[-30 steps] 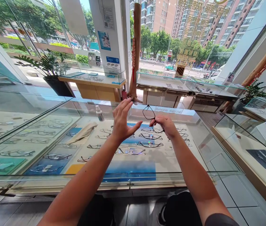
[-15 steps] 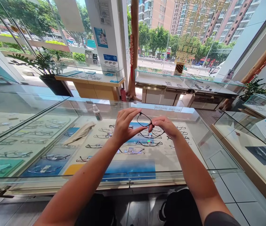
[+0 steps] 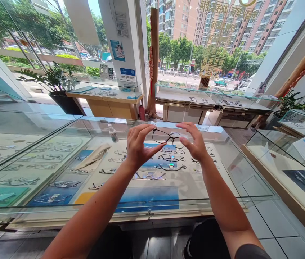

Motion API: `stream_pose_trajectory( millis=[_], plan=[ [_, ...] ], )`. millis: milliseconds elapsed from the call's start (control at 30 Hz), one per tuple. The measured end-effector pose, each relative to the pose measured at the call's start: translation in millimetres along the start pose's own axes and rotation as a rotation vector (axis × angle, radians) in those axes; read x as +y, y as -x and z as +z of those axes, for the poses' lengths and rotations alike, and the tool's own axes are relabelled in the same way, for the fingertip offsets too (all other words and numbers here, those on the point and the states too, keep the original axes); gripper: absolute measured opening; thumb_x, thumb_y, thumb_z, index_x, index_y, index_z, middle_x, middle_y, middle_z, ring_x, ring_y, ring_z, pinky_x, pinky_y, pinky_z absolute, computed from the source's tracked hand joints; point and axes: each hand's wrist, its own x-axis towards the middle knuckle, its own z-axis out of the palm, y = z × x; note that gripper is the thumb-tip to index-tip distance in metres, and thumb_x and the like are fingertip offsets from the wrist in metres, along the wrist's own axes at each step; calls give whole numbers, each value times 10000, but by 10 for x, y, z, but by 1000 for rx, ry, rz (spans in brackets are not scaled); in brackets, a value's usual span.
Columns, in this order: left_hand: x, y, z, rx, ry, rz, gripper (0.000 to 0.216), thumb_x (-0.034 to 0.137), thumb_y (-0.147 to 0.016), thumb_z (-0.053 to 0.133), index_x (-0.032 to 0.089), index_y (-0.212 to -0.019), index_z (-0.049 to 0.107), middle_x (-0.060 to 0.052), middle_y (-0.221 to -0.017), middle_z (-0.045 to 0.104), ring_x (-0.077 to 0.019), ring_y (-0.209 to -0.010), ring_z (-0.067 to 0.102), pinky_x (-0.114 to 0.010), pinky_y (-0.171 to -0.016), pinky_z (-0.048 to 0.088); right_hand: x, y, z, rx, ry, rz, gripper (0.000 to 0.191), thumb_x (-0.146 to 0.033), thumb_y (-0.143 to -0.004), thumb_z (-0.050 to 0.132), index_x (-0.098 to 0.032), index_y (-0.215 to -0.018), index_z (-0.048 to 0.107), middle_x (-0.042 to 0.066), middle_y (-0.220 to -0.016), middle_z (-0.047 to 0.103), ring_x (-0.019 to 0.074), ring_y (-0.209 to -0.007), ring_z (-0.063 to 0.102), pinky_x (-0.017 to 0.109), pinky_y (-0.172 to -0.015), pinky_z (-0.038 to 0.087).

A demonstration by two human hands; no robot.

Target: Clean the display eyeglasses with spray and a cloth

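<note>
A thin dark-framed pair of eyeglasses [image 3: 161, 136] is held up in front of me, over the glass counter [image 3: 195, 201]. My left hand [image 3: 138, 145] grips its left side, index finger at the top corner and thumb under the lens. Close to the right lens is my right hand [image 3: 195, 144], index finger and thumb spread apart. Its thumb tip overlaps the right rim; whether it touches I cannot tell. Beneath the glass, several eyeglass frames [image 3: 149, 175] lie in rows on a pale surface, partly hidden by my forearms.
A small white spray bottle [image 3: 112, 133] stands behind my left hand, beside a beige cloth [image 3: 94, 157]. Other glass cases [image 3: 260, 151] flank the right side and line the window. A potted plant [image 3: 60, 100] is at the far left, near a wooden trunk post [image 3: 153, 64].
My right hand has let go of the middle of the eyeglasses, moved right and spread its fingers. The eyeglasses and my left hand have shifted slightly left, and the frame now sits more level.
</note>
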Motion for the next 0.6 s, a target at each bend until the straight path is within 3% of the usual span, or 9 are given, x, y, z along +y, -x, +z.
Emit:
stream_pose_trajectory(
  millis=[100, 233, 433, 600],
  plan=[
    [3, -201, -22, 116, 1, 10, 655, 601, -818, 922, 259, -1306, 649, -109, -1210, 761, -318, -1108, 728, -479, -923, 600, 20, -33, -1, 132, -21, 28, 680, -661, -964, 693, -348, -1558, 587, 109, -1609, 596, 351, -1463, 593, 600, -1168, 551],
    [70, -635, -62, 206, 25, 12, 644, 586, -831, 927, 267, -1308, 634, -106, -1202, 732, -296, -1061, 710, -461, -904, 604, -116, -270, -69, 110, -11, 48, 805, -666, -923, 776, -371, -1618, 494, 103, -1680, 563, 343, -1500, 590, 589, -1183, 585],
    [309, -1219, -89, 283, 51, -67, 620, 643, -845, 898, 288, -1273, 623, -81, -1153, 703, -300, -1073, 713, -463, -921, 602, -598, -732, -282, 268, 133, -94, 653, -596, -958, 780, -342, -1531, 598, 100, -1531, 693, 320, -1393, 676, 519, -1106, 651],
    [423, -1276, -115, 326, 84, -77, 614, 631, -845, 905, 278, -1271, 637, -72, -1150, 707, -283, -1062, 718, -448, -919, 601, -759, -755, -312, 350, 194, -112, 551, -551, -1005, 739, -348, -1505, 623, 84, -1413, 770, 307, -1304, 737, 513, -1055, 677]
  ],
)
